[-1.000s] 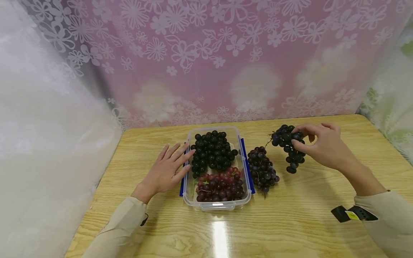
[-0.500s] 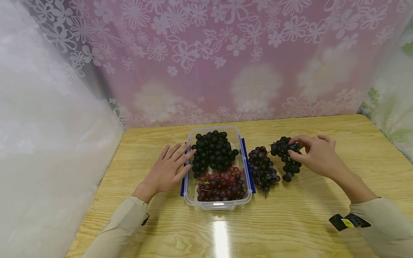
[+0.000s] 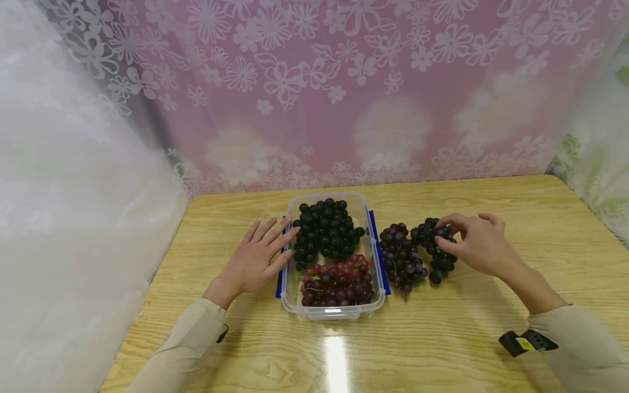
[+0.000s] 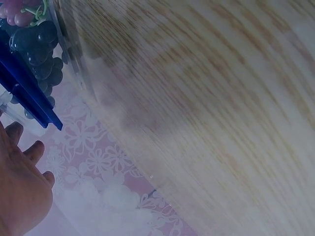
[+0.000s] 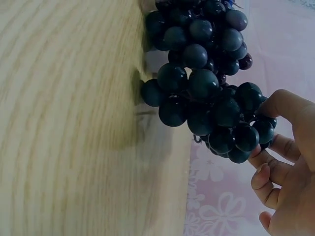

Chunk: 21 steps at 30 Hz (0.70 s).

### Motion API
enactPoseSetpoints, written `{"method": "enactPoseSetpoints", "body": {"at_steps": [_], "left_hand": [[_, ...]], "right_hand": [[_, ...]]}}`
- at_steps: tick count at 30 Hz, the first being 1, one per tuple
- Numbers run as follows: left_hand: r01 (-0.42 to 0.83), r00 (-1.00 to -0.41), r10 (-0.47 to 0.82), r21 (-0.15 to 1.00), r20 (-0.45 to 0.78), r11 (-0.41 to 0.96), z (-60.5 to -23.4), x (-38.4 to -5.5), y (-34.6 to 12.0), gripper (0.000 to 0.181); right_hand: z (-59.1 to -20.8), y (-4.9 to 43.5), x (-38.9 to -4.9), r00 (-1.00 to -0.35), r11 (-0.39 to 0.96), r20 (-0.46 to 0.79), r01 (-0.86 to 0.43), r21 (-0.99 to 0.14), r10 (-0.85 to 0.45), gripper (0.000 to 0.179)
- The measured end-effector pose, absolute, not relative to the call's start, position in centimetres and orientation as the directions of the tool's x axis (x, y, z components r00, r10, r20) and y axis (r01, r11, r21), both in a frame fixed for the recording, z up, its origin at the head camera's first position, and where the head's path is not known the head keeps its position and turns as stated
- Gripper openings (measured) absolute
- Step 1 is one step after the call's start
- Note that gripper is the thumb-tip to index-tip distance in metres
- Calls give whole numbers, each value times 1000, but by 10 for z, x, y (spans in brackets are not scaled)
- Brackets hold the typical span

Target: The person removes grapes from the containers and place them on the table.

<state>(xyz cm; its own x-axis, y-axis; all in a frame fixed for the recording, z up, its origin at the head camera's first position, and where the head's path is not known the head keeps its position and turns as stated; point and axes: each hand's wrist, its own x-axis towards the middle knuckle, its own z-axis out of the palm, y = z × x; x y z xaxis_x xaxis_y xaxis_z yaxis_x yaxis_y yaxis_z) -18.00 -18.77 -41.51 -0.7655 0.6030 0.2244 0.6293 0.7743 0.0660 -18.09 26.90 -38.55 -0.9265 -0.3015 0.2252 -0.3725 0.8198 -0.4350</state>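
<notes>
My right hand pinches a bunch of black grapes between thumb and fingers, low over the table at the right. In the right wrist view those black grapes hang from the fingertips. Just left of it lies a bunch of dark purple grapes, overlapping it in the head view. My left hand lies with fingers spread against the left side of a clear plastic container, fingertips at its rim. Inside are a bunch of black grapes at the back and a bunch of red grapes in front.
The container has blue side clips folded outward. It stands on a wooden table, whose far edge meets a pink floral curtain. White sheeting hangs at the left, and a pale leafy curtain at the right.
My right hand has lowered the black grapes toward the table and slightly left, up beside the purple bunch. The left hand stays at the container.
</notes>
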Motion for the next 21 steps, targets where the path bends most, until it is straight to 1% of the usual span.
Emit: {"method": "enactPoseSetpoints", "body": {"at_steps": [11,15,21], "left_hand": [[631,-763,601,75,238,772,-417,-180,-188,55],[633,-761,600,80,245,770,-418,-181,-188,55],[634,-763,600,91,242,768,-419,-181,-187,55]], "right_hand": [[-396,266,-185,-929,820,223,-366,-440,-295,24],[-399,265,-187,-938,819,192,-344,-459,-287,27],[-406,265,-190,-947,833,133,-321,-451,-293,33]]}}
